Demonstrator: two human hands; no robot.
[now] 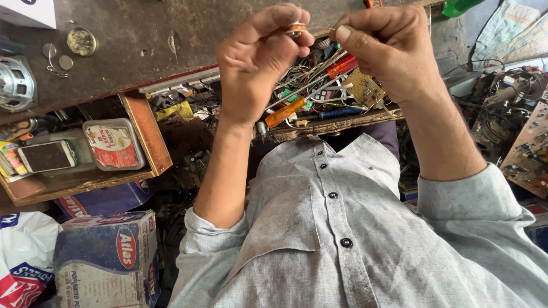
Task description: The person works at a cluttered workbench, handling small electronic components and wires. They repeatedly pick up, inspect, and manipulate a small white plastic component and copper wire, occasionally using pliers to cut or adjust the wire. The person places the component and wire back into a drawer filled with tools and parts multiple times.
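Both hands are raised in front of me above an open drawer. My left hand pinches a small copper-wound coil between thumb and fingers. My right hand is closed beside it, its fingertips pinching something thin that I cannot make out, close to the coil. The two hands almost touch. Below them the drawer holds tangled wires, an orange-handled screwdriver, a red-handled tool and a small brown circuit board.
A worn dark workbench carries a small speaker and round metal bits. A wooden tray holds a phone and a plastic box. Cardboard boxes stand lower left, circuit boards at right.
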